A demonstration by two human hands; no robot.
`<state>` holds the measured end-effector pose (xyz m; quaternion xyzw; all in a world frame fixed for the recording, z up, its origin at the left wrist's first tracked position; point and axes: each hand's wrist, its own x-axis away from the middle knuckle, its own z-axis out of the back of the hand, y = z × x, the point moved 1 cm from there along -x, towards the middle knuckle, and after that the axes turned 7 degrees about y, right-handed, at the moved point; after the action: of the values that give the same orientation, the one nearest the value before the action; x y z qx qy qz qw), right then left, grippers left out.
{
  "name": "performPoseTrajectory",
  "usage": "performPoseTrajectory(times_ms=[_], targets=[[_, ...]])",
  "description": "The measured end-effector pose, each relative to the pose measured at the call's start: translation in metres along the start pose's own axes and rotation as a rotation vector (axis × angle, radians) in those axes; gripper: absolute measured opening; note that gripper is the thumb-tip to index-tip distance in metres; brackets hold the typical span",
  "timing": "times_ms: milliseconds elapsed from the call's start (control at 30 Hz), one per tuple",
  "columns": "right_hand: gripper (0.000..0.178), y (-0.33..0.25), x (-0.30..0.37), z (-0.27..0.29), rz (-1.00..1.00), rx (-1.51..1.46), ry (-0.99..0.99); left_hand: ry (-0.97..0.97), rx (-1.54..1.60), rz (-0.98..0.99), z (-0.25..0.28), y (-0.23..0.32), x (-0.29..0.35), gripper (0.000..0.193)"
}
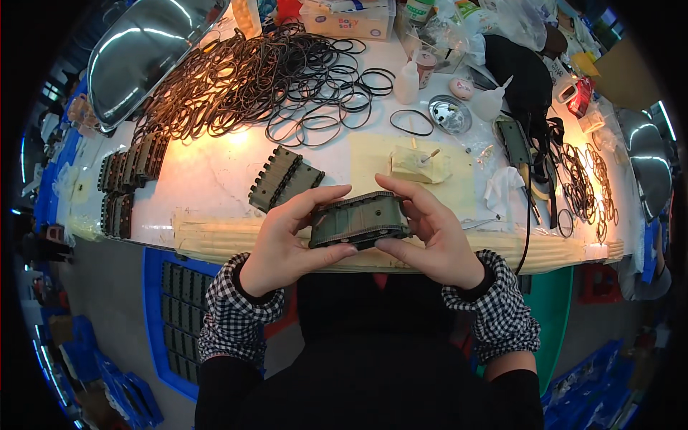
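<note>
Cluttered workshop, white tabletop (pixel 222 168) under warm light. Both hands closed on one olive-green, block-shaped, apparently plastic piece with dark ridged long edges (pixel 360 217): left hand (pixel 288 233) gripping left end, right hand (pixel 443 235) gripping right end, thumbs on near edge, fingers around ends. Held up at centre, over the cream ribbed padded strip (pixel 215 233) along the near table edge. Looks light, stiff, probably not slippery; ridges maybe fragile under hard squeeze. Best taken by both ends. Beyond, slightly left: two dark green flat pieces with toothed edges (pixel 274 172). Beyond, slightly right: pale yellow wrapped block (pixel 412 166). Far left: tangled heap of thin black-brown loops (pixel 236 79). Writing: none readable on held piece; print on far clear plastic tub (pixel 317 24).
</note>
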<state>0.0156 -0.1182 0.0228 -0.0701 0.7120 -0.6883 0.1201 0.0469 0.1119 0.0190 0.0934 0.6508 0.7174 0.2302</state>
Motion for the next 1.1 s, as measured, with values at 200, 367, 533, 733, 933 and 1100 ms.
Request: performPoseTrajectory(times_ms=[200,367,533,733,933,1100], targets=[[0.062,0.018,-0.006,0.007,0.154,0.298,-0.022,-0.052,-0.411,-0.254,0.003,-0.006,-0.007,0.065],[0.062,0.014,-0.005,0.007,0.233,0.497,0.006,-0.056,-0.473,-0.22,-0.003,-0.003,-0.006,0.062],[0.064,0.017,-0.004,0.01,0.284,0.638,-0.028,-0.094,-0.448,-0.21,-0.004,-0.004,-0.003,0.066],[0.063,0.008,0.0,0.006,0.448,0.694,0.072,-0.062,-0.567,-0.361,-0.006,-0.002,-0.003,0.059],[0.06,0.007,-0.006,0.013,0.365,0.708,0.026,-0.068,-0.468,-0.218,-0.004,-0.004,-0.009,0.06],[0.057,0.005,-0.003,0.015,0.331,0.71,-0.017,-0.108,-0.477,-0.224,-0.002,-0.004,-0.01,0.06]])
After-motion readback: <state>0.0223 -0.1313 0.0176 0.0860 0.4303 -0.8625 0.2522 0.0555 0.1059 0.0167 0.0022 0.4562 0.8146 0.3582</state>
